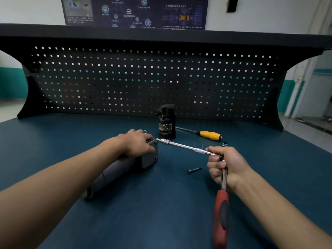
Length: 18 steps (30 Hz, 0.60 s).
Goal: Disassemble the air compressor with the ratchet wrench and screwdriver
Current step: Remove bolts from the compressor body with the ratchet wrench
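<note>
Head view, looking down onto a dark blue table (161, 221). Left of centre, lying on its side: compressor (111, 173), a grey cylinder with its bolted end plate facing right. Left hand (138, 143) clamped over that end, fingers curled round the plate's top edge. Right hand (226, 166) wrapped tight round the wrench (221, 211) just below its head, red grip trailing toward the camera. Long extension (185, 146) reaching left, tip at the plate's upper corner. Seated on a bolt or just beside it: cannot tell.

Likely step: undoing end-plate bolts, with one loose bolt (194, 170) already lying between the hands. Next: seat the tip squarely, brace the body, swing the handle. Screwdriver (210, 135) lying unused behind.

Writing: Chinese text on a wall poster (134, 11), too small to read. Worn label on an upright black part (167, 121), illegible.
</note>
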Available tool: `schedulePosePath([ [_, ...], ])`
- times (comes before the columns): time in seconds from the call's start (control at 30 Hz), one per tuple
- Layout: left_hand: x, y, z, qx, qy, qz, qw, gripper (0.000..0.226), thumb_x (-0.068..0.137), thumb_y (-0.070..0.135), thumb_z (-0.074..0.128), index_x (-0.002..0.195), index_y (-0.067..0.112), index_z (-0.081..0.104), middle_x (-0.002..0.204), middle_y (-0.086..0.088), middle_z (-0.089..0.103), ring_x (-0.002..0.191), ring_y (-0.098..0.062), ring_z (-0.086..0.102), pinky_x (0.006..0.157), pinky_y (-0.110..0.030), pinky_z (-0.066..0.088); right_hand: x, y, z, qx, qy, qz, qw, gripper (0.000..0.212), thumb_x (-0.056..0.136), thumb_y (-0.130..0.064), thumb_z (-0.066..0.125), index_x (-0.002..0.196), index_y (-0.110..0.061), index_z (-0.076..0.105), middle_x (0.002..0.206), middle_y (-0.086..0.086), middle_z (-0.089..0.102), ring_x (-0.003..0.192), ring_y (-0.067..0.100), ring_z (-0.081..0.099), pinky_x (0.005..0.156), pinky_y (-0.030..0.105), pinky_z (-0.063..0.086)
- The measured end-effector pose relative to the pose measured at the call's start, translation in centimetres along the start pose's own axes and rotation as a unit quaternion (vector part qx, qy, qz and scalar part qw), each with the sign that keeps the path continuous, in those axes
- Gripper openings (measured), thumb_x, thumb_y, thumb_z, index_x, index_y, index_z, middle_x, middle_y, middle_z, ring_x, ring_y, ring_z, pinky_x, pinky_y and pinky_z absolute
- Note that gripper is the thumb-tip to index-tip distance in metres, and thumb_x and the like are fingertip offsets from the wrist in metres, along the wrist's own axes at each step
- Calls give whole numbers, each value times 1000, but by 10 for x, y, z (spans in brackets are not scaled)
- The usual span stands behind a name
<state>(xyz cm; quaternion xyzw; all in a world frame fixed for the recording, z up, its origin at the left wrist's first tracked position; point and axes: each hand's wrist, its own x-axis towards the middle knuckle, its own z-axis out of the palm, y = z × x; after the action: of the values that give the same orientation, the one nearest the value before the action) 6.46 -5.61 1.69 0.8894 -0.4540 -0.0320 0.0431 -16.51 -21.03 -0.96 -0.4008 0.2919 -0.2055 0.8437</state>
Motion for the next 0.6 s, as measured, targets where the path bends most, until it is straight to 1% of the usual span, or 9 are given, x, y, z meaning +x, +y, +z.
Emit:
schedulePosePath([
  [0.03,0,-1,1,3,3,0,1000,54,94,53,50,145,40,40,154,3,35,141,-26,28,113,-51,31,0,0,2,-2,0,2,1000,15,99,-15,51,84,-14,54,50,-7,33,30,1,24,28,14,17],
  [0.1,2,-2,2,-3,12,6,1000,54,94,54,49,145,42,39,157,6,30,143,-24,23,114,-52,30,0,0,3,-6,2,4,1000,15,99,-15,50,84,-14,54,51,-7,34,30,1,24,28,14,17],
  [0.27,3,-6,7,-34,53,55,997,52,94,48,53,144,48,39,156,9,31,145,-18,19,115,-50,30,1,0,0,5,10,1,1000,14,99,-14,51,85,-13,54,50,-7,34,29,1,24,28,14,17],
  [0.37,1,-4,10,-42,78,93,992,45,96,40,55,139,49,46,157,10,31,148,-16,16,116,-49,28,1,1,-1,4,5,4,1000,15,99,-14,50,84,-14,53,50,-7,34,29,1,24,28,14,17],
  [0.43,1,-3,10,-51,78,105,990,39,96,35,55,134,47,53,154,11,35,146,-16,21,116,-50,29,0,2,-1,-1,3,6,1000,15,99,-15,50,84,-14,53,49,-7,34,29,1,25,28,14,17],
  [0.47,2,-3,10,-55,77,109,990,37,96,34,55,131,45,56,150,11,40,143,-16,26,114,-49,31,0,2,0,-3,2,6,1000,15,99,-15,50,84,-14,54,49,-7,34,29,1,25,27,14,17],
  [0.53,3,-3,9,-62,72,115,989,34,96,32,55,128,42,59,135,11,52,132,-17,40,109,-48,37,-1,3,-1,-5,5,5,1000,15,99,-15,50,84,-14,54,49,-7,35,29,1,25,27,15,17],
  [0.6,4,-4,9,-61,69,112,989,33,95,32,55,126,43,60,119,10,57,121,-18,47,103,-46,41,-1,3,-2,-2,6,2,1000,14,99,-14,50,85,-14,54,49,-7,35,29,1,24,27,15,17],
])
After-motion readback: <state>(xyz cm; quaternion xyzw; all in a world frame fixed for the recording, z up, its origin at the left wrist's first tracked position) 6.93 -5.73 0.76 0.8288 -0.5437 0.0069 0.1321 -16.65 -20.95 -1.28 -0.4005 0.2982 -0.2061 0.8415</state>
